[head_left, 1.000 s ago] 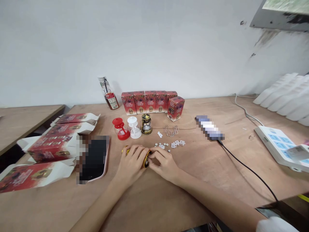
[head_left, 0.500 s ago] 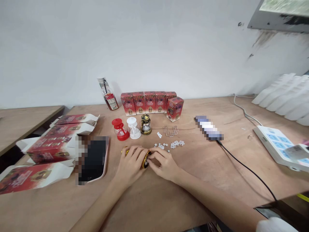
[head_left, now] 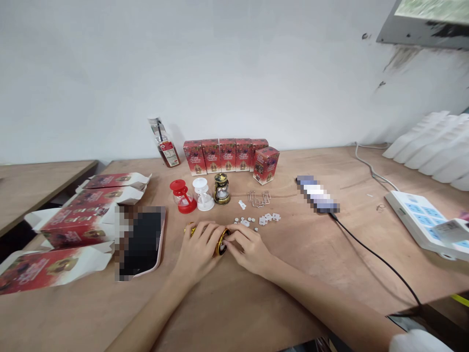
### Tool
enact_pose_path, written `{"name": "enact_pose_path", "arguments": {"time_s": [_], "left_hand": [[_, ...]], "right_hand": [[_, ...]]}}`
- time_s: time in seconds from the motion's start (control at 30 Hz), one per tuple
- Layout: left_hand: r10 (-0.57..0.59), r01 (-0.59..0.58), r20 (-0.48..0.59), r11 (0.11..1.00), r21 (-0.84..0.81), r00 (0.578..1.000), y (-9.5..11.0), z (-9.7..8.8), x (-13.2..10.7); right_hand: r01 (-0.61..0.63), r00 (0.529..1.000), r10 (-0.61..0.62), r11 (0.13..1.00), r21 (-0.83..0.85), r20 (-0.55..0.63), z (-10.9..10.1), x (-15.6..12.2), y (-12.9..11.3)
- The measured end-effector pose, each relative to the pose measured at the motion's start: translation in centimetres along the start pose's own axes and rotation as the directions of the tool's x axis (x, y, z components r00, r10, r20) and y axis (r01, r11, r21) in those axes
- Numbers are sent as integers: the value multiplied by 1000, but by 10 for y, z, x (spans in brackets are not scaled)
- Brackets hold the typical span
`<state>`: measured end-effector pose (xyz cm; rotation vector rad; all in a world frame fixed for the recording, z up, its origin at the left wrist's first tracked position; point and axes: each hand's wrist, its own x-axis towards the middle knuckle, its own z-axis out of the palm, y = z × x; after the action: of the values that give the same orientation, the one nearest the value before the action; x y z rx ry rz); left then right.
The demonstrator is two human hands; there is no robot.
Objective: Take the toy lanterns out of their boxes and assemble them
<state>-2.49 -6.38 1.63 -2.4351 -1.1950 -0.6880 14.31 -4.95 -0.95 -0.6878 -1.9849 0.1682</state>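
Note:
My left hand (head_left: 200,248) is wrapped round a small gold and black lantern (head_left: 222,241) lying on its side on the wooden table (head_left: 256,303). My right hand (head_left: 249,248) pinches at the lantern's round base, fingers pressed together. Just beyond the hands lie small white parts (head_left: 256,219) and bent wire handles (head_left: 259,197). Three little lanterns stand behind: a red one (head_left: 180,196), a white one (head_left: 202,193) and a gold and black one (head_left: 222,188).
A row of red boxes (head_left: 227,154) and a bottle (head_left: 164,143) stand at the wall. Opened red boxes (head_left: 78,215) and a phone (head_left: 142,239) lie at the left. Another phone (head_left: 318,194) with a black cable and a white power strip (head_left: 421,217) are at the right.

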Motion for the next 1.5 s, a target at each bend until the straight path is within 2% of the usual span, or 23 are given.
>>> {"name": "enact_pose_path", "arguments": {"time_s": [0.6,0.93,1.07,1.27,1.4,1.5], "left_hand": [[-2,2,3,1000,-6,1000,0,-1,0],[19,-19,20,999,-38,1000,1,-1,0],[20,-19,34,999,-37,999,2,-3,1],[25,-24,39,999,-24,999,2,-3,0],[17,-16,65,1000,-27,998,2,-3,0],[21,-19,63,999,-31,998,2,-3,0]], "right_hand": [[-14,999,13,1000,27,41,-2,3,0],[-161,986,164,982,97,-17,0,0,1],[-273,962,273,950,149,26,0,2,-1],[-457,889,441,850,262,121,0,5,-4],[-527,850,494,799,289,183,0,4,-5],[-521,853,484,802,293,194,0,2,-5]]}}
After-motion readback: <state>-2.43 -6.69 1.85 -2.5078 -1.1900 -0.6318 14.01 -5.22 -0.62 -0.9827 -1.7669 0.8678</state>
